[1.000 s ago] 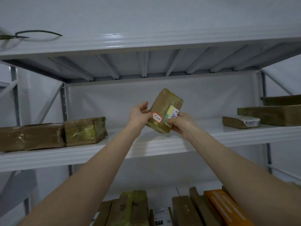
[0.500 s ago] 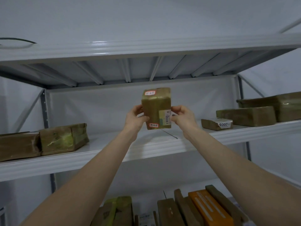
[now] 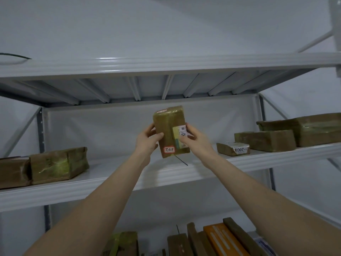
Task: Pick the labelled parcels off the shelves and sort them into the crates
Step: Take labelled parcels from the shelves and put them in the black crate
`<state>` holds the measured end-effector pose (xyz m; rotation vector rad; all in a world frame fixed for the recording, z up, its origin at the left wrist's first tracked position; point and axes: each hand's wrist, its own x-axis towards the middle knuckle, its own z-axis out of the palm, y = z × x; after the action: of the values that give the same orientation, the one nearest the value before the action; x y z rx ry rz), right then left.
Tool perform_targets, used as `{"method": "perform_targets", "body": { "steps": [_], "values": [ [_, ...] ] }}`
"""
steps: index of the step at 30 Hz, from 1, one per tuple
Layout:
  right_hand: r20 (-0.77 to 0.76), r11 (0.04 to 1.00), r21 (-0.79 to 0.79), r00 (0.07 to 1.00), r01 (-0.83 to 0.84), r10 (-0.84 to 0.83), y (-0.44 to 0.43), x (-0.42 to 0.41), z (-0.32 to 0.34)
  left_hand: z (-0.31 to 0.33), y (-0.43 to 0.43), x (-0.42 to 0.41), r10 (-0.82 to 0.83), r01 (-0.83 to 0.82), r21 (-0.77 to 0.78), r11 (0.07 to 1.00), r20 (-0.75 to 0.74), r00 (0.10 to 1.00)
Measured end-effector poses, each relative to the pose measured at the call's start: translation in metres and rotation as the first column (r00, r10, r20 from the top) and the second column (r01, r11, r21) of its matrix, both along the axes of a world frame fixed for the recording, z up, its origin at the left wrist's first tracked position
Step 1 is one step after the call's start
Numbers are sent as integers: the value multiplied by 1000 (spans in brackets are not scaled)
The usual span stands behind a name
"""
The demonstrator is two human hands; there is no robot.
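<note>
Parcel (image 3: pixel 169 130): brown, taped, upright, held in the air at centre, just in front of the middle shelf (image 3: pixel 110 182); red-edged tag (image 3: pixel 169 149) at its 6 o'clock, white label (image 3: pixel 181 131) at its 3 o'clock.
End box (image 3: pixel 13 172): brown, on the shelf at the frame's 9 o'clock, cut off by the edge.
Wrapped box (image 3: pixel 59 165): touching the end box at its 3 o'clock, glossy with tape.
Green-taped box (image 3: pixel 121 242): on the tier below, at the frame's 7 o'clock.
Left hand (image 3: pixel 147 139): at the parcel's 9 o'clock, gripping its left edge with curled fingers, thumb laid on the front face.
Right hand (image 3: pixel 195 137): at the parcel's 3 o'clock, gripping its right edge, thumb pressed on the white label.
Orange box (image 3: pixel 223 239): at the frame's 5 o'clock, standing on edge between brown ones.
Flat box (image 3: pixel 232 148): on the shelf at the right hand's 3 o'clock, apart from it, white sticker facing front.
Long box (image 3: pixel 265 139): just beside the flat box, at its 2 o'clock.
Big box (image 3: pixel 313 128): touching the long box at its 2 o'clock, reaching the frame's right edge.
</note>
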<state>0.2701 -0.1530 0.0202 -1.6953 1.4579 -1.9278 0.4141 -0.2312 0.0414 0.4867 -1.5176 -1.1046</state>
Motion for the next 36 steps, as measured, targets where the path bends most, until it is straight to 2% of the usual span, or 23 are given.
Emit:
{"method": "perform_targets", "body": {
  "steps": [2, 3, 6, 11, 15, 20, 22, 24, 26, 29, 34, 36],
  "values": [
    [-43, 996, 34, 996, 78, -77, 1, -8, 3, 3, 5, -13, -20, 19, 7, 1000, 23, 1000],
    [-94, 982, 52, 980, 183, -178, 0, -14, 7, 5, 6, -20, -16, 15, 13, 1000, 35, 999],
    [-199, 882, 71, 873, 467, -446, -9, -33, 19, 9, 7, -39, 28, -29, 11, 1000, 71, 997],
    [-98, 798, 107, 805, 593, -585, -19, -53, 22, 10, 8, -66, -43, 37, 36, 999, 172, 984],
    [-111, 849, 181, 868, 497, -484, -19, -69, 20, 5, 7, -73, -75, 65, 51, 997, 249, 965],
    [-163, 904, 355, 968, 238, -191, -7, -78, 15, -15, 1, -80, -140, 182, -57, 982, 432, 891],
    [-226, 880, 411, 962, 237, -154, -4, -83, 11, -23, 4, -87, -74, 150, -118, 982, 491, 868],
    [-328, 849, 423, 927, 315, -181, -7, -88, 6, -27, 7, -94, 39, 58, -168, 984, 521, 853],
    [-397, 841, 355, 880, 407, -259, -9, -90, 3, -31, 9, -97, 90, 29, -206, 978, 545, 834],
    [-413, 839, 197, 819, 507, -398, -12, -80, 1, -33, 10, -86, 206, -33, -302, 953, 563, 800],
    [-563, 799, 48, 677, 600, -474, -19, -22, 4, -32, 2, -21, 586, -235, -585, 777, 534, 610],
    [-551, 820, 52, 701, 570, -452, -24, 2, 5, -32, 0, 6, 652, -256, -644, 721, 505, 566]
  ]
}}
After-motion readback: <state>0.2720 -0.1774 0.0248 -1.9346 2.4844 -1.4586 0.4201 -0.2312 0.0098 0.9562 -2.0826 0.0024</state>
